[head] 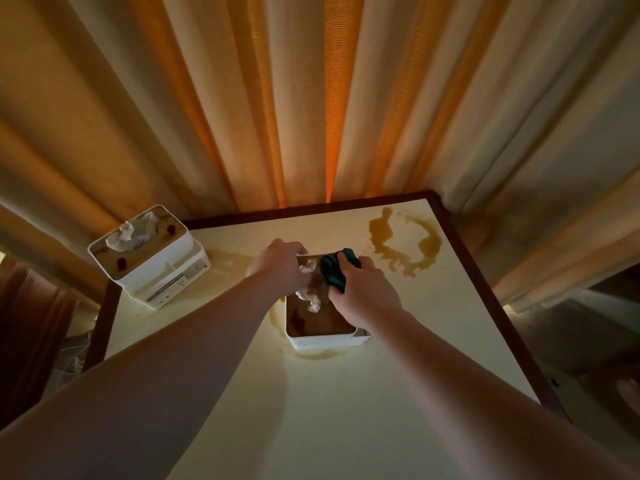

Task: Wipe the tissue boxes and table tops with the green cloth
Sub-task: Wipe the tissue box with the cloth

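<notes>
Both hands worked one tissue box (322, 332): my left hand (277, 265) gripped its far edge, my right hand (363, 292) clutched the green cloth (334, 271) on its lid.

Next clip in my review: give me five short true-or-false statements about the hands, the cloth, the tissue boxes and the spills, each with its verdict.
1. The right hand grips the green cloth on the near tissue box. True.
2. The left hand hangs idle off the table. False: it holds the near box at its far end.
3. A brown spill lies on the table top toward the far right corner. True.
4. The second tissue box stands at the right edge. False: it stands at the far left corner.
5. Both boxes are free of stains. False: brown marks show on both lids.
</notes>
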Action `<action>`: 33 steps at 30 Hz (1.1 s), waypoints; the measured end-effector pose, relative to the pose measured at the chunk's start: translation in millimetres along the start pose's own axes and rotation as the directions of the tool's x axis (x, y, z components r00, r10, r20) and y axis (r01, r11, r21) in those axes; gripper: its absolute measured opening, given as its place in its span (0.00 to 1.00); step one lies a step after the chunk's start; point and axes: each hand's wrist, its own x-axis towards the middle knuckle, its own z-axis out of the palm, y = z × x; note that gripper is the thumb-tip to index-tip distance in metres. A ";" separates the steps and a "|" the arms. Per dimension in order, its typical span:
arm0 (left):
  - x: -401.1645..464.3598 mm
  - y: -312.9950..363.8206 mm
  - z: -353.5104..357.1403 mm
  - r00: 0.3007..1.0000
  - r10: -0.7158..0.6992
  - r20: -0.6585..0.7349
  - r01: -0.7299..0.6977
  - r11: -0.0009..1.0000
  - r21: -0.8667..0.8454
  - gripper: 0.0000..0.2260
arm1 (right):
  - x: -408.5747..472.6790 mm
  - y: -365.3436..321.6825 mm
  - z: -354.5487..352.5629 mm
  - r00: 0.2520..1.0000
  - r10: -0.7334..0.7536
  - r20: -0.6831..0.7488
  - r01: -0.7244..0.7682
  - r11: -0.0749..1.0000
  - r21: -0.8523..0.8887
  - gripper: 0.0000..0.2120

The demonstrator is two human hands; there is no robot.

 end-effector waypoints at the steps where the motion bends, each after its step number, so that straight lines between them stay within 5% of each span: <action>1: -0.8 -0.2 -1.7 1.000 -0.013 0.004 0.013 1.000 0.001 0.25 | -0.3 2.3 0.8 1.000 0.009 -0.017 -0.009 0.999 0.041 0.34; 3: -3.7 0.5 -9.6 1.000 -0.031 -0.001 0.031 0.998 -0.062 0.33 | -0.3 4.8 -0.1 0.998 0.014 -0.061 -0.007 0.993 0.119 0.35; 6: -13.5 -3.7 -26.9 0.987 0.141 -0.073 -0.152 0.975 -0.161 0.22 | -1.1 6.9 -3.2 0.994 0.010 -0.105 0.010 0.983 0.182 0.34; 9: -29.8 -15.7 -34.7 0.906 0.421 0.042 -0.423 0.904 0.060 0.19 | -2.6 10.1 -3.4 0.989 0.020 -0.146 0.013 0.974 0.226 0.33; 14: -30.5 -11.3 -27.5 0.846 0.517 0.131 -0.532 0.798 0.283 0.10 | -11.0 18.2 -2.8 0.985 0.027 -0.173 0.026 0.955 0.296 0.29; 18: -11.1 2.7 -23.2 0.848 0.520 0.099 -0.529 0.823 0.206 0.06 | -20.3 29.0 0.7 0.981 0.055 -0.184 0.012 0.938 0.348 0.28; 24: 15.1 21.2 -16.1 0.879 0.427 0.213 -0.467 0.863 0.194 0.25 | -32.3 45.4 8.0 0.975 0.048 -0.215 0.042 0.919 0.392 0.28; 27: 19.8 25.6 -16.3 0.887 0.392 0.244 -0.444 0.870 0.216 0.26 | -36.1 50.6 8.9 0.975 0.032 -0.220 0.058 0.919 0.391 0.27; 33: 13.2 12.2 -17.5 0.962 0.243 0.125 -0.268 0.924 0.274 0.30 | -35.1 53.9 -0.9 0.970 0.050 -0.236 0.045 0.923 0.383 0.29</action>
